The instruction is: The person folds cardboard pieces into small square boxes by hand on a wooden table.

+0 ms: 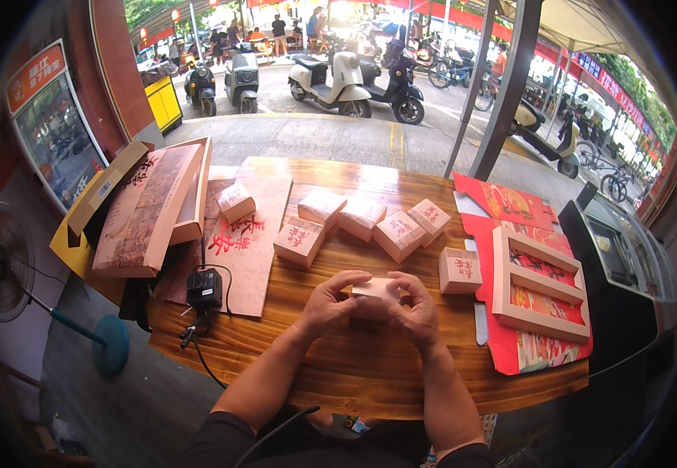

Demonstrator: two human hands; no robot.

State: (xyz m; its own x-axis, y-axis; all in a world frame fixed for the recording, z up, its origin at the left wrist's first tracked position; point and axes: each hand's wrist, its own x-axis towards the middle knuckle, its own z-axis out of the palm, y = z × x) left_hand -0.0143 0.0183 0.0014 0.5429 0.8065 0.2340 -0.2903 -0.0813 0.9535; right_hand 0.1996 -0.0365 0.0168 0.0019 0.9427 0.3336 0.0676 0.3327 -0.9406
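Two hands, left hand (329, 303) and right hand (414, 310), pinch one small pale box (376, 289) between them above the wooden table (338, 366). Six like boxes (399, 235) lie closed beyond; contents unseen. Red tray (539, 285) at right holds divided compartments.

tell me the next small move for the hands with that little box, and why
Probably set the small pink box, held between the left hand and right hand, beside the single box near the red tray, since finished boxes already sit on the table there.
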